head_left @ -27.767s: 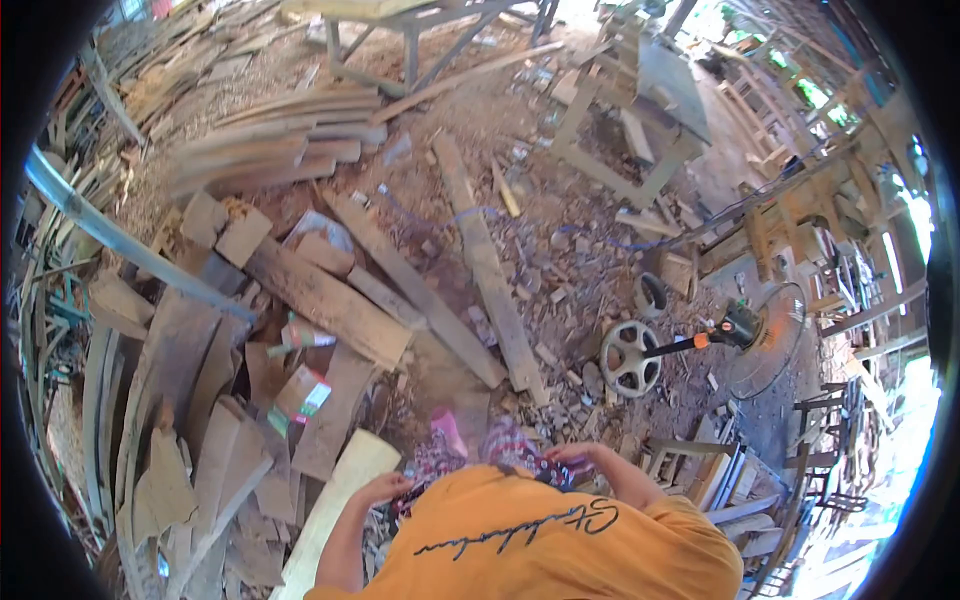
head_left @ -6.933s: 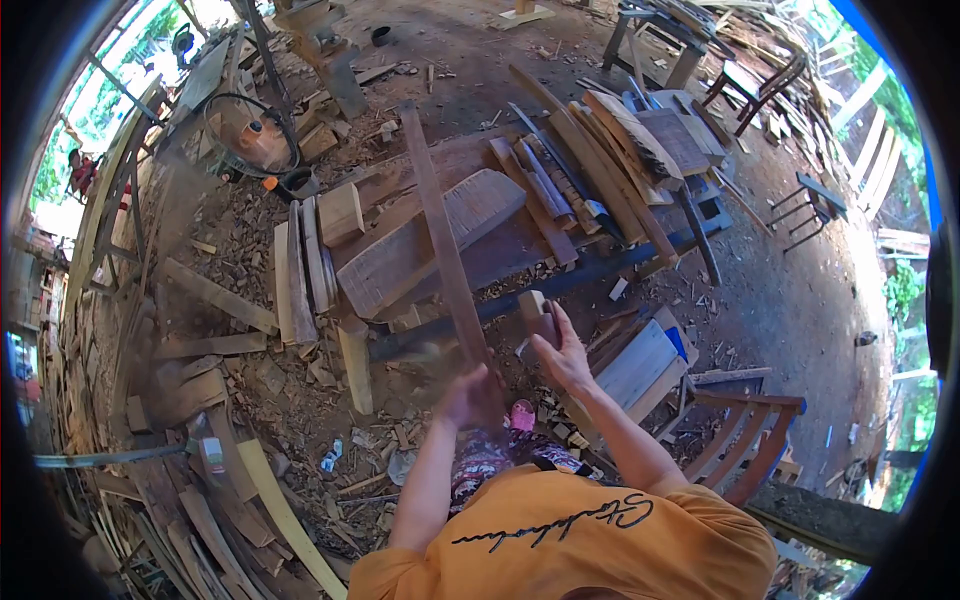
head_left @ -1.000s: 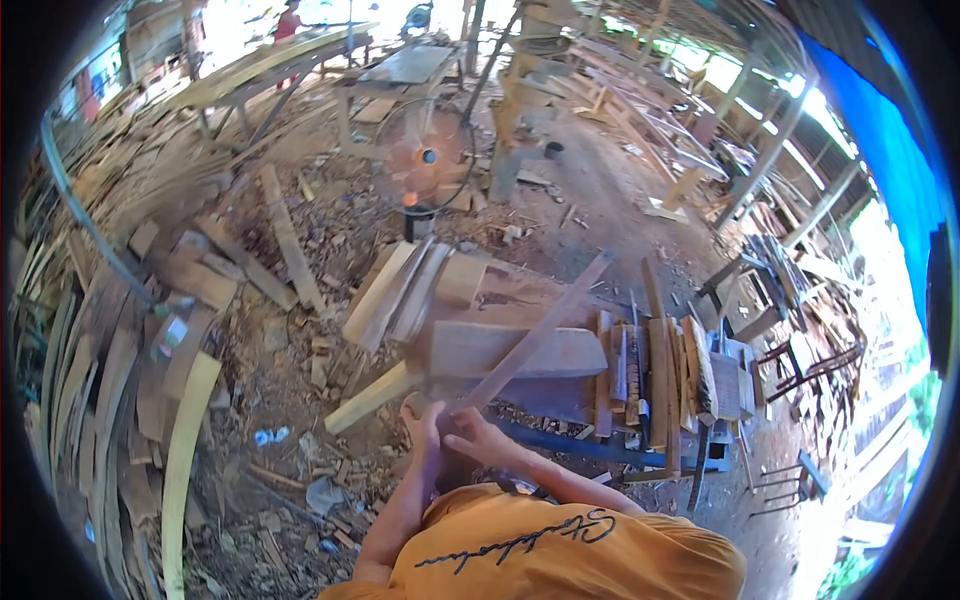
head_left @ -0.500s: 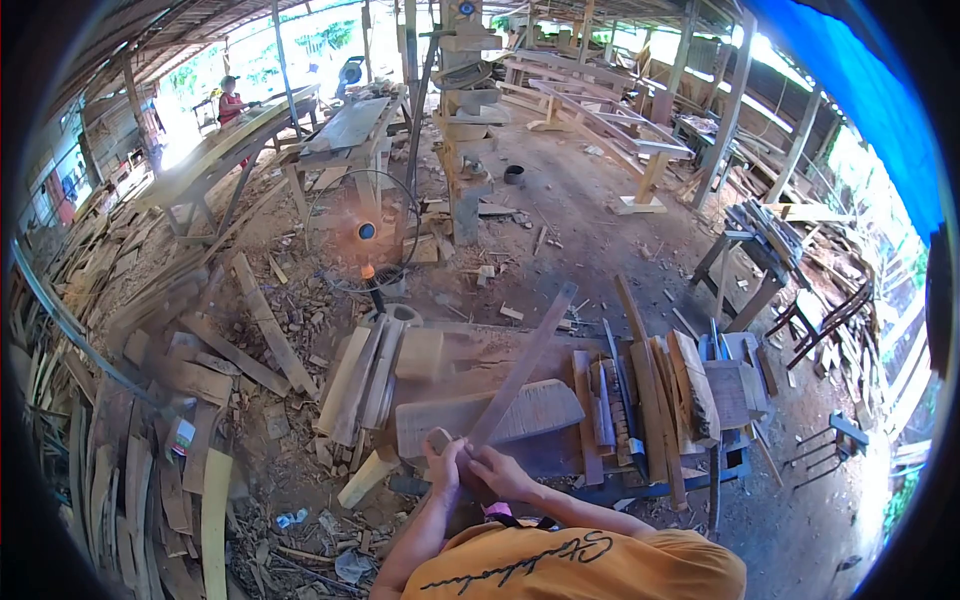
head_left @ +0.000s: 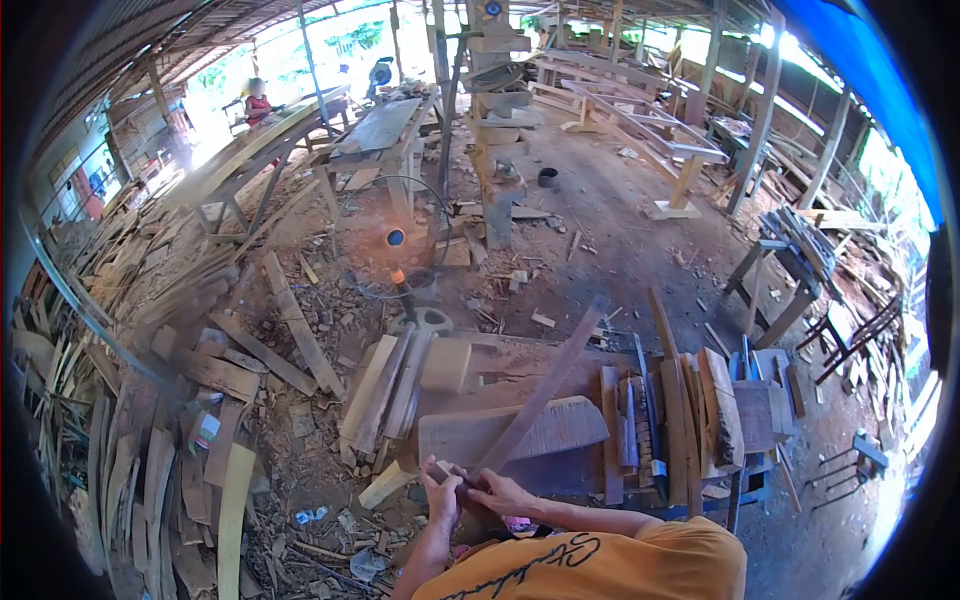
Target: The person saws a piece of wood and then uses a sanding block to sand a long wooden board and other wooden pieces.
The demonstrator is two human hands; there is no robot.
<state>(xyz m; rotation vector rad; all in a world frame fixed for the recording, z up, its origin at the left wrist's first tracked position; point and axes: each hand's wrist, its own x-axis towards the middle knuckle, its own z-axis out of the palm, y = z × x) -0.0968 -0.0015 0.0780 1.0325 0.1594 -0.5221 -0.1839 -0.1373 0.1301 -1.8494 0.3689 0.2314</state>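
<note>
A long, dark wooden strip (head_left: pixel 545 400) slants away from my body, across a thick, pale plank (head_left: pixel 450 435) on the low workbench (head_left: pixel 545 350). My right hand (head_left: pixel 503 493) is closed on the strip's near end, fingers bent around it. Just left of it, my left hand (head_left: pixel 441 500) is closed on a small brown wooden piece (head_left: pixel 443 470); whether this is separate from the strip is hard to see. The hands are close together, in front of my orange shirt (head_left: pixel 610 565).
Several boards (head_left: pixel 690 410) lie side by side at the bench's right, more boards (head_left: pixel 385 390) at its left. A standing fan (head_left: pixel 395 238) is beyond the bench. Scrap wood (head_left: pixel 170 490) is piled at left. A person in red (head_left: pixel 257 105) is far off, behind a long table.
The camera has turned slightly left, so the scene has shifted right and a little down. Both hands have drawn slightly back toward my body, keeping their grips.
</note>
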